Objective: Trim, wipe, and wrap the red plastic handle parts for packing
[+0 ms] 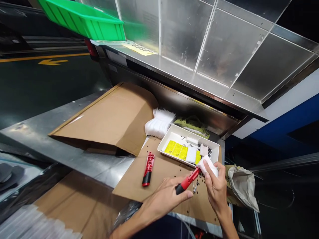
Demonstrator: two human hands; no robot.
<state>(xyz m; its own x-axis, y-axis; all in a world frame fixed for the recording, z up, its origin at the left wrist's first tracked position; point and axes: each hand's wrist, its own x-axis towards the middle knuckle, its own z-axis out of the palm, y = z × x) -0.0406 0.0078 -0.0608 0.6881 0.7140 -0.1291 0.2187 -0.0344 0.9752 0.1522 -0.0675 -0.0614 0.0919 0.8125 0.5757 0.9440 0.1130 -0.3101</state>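
On my feed, a brushed-steel hood [219, 56] fills the top of the view, and a steel bench [74, 146] runs beneath it. A folded cardboard carton [104, 119] lies on the bench, with a flat cardboard sheet [159, 176] in front of it. A green plastic tray [84, 20] tilts at the upper left (its edge blurs a little on my screen). On the sheet sits a white plastic tray [186, 142] holding yellow labels [176, 149] among loose black bits, and a stack of white foam strips [159, 122] stands just behind its corner. A crumpled paper bag [241, 186] lies to the right. A red-and-black utility knife [148, 169] rests on the sheet, well apart from the hands. The left hand [164, 199] is closed around a red cutter [186, 181], and the right hand [216, 186] clamps a white foam block [208, 166] between fingers and thumb, just above the tray's front edge. The cutter's red end touches the block.
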